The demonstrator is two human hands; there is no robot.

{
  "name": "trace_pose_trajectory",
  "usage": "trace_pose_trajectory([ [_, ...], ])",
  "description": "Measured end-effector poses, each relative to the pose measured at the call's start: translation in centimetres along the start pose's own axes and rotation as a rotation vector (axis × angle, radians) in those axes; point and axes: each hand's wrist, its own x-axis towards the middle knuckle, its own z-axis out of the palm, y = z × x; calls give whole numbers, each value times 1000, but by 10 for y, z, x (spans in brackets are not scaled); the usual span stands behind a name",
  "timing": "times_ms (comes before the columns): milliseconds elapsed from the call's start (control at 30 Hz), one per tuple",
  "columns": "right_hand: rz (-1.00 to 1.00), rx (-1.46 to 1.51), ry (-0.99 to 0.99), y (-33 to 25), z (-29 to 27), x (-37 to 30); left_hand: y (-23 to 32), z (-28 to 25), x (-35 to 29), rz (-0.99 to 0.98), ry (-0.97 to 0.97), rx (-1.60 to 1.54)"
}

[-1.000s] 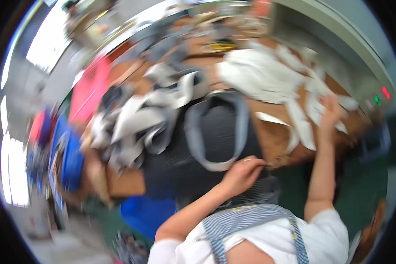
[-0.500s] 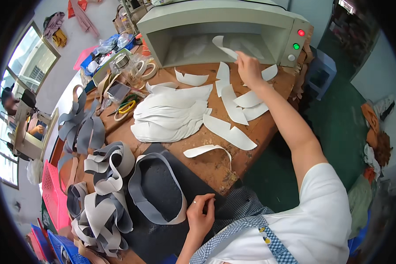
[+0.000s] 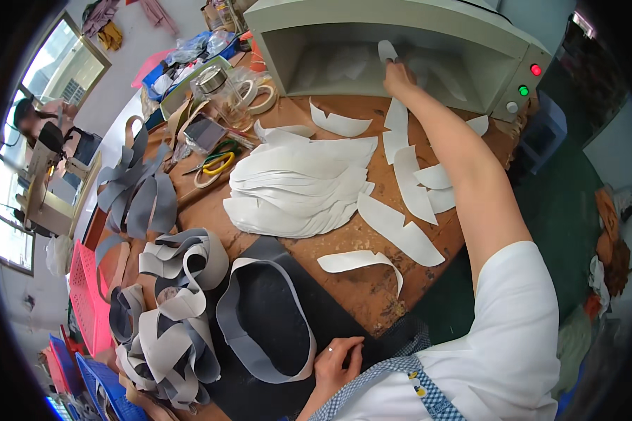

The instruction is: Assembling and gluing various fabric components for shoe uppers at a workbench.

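Observation:
My right hand (image 3: 400,77) reaches into the opening of a pale grey metal box (image 3: 379,12), fingers closed on one end of a white curved strip (image 3: 386,50). Other white cut pieces with notched edges lie on the brown table below my forearm, one notched piece (image 3: 402,230) nearest the front. A thick overlapping pile of white pieces (image 3: 295,186) is left of them. My left hand (image 3: 337,363) rests loosely curled at the edge of a black mat (image 3: 330,309), with nothing visible in it. Just beside it stands a grey band loop (image 3: 229,324).
Heaped grey and beige bands (image 3: 168,344) lie left of the mat. Scissors (image 3: 216,167), tape rolls (image 3: 263,99) and a glass jar (image 3: 221,88) crowd the back left. A pink basket (image 3: 84,295) stands at the left. Lit red and green lamps (image 3: 529,81) are on the box's right side.
My right hand has moved farther into the box with the white strip. The view has shifted, so the table's contents appear farther right. My left hand stays curled by the band loop.

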Motion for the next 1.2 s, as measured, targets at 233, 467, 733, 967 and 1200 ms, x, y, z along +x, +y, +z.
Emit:
trace_pose_trajectory([
  [233,-346,-44,130,-24,13,-2,4,0,-1,-76,-4,8],
  [467,-296,-24,-115,-40,60,37,-2,-1,2,-58,-34,-76],
  [733,-451,-253,26,-72,57,38,-10,-5,-1,9,26,-130],
  [967,-435,-342,-11,-70,66,49,-7,-5,-1,-27,33,-176],
  [1200,-456,-360,25,-61,69,52,-5,-9,1,-28,-6,-202],
])
